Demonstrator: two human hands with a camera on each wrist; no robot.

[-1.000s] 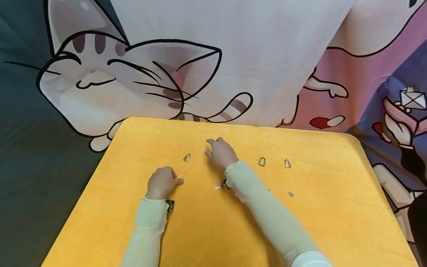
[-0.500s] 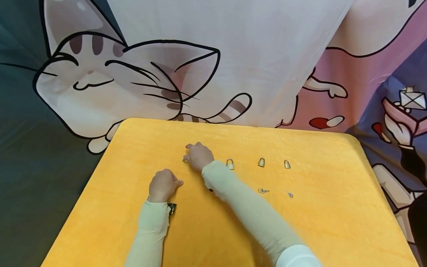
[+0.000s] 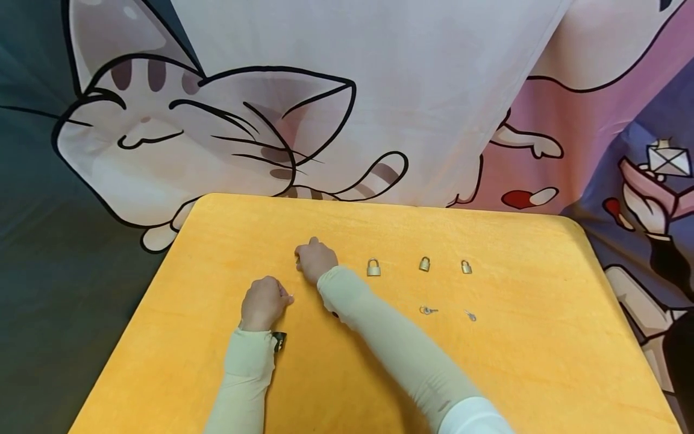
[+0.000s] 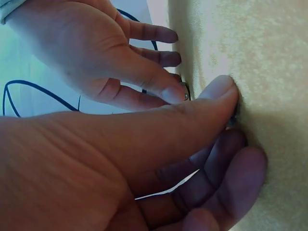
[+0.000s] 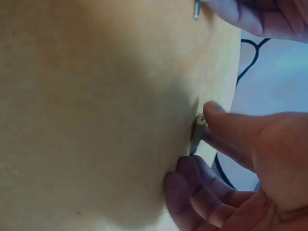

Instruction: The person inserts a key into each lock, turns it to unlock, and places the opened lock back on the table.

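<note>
At the left of the table, my right hand (image 3: 316,260) holds a small padlock (image 5: 198,132) between thumb and fingers on the surface. In the head view the fingers hide this padlock; in the left wrist view a bit of its metal shows by the right thumb. Nearer the front and to the left, my left hand (image 3: 264,303) pinches a small silvery key (image 5: 197,10), whose thin blade pokes out from the fingers. Most of that key is covered by the thumb (image 4: 192,115) and fingers in the left wrist view.
Three more padlocks stand in a row to the right: the nearest padlock (image 3: 373,267), a middle padlock (image 3: 425,264) and a far padlock (image 3: 466,267). In front lie keys on a ring (image 3: 427,310) and another key (image 3: 470,315). A yellow cloth covers the table (image 3: 515,361).
My right hand has moved left from near the second padlock to the leftmost one and taken hold of it. My left hand has stayed nearly in place.
</note>
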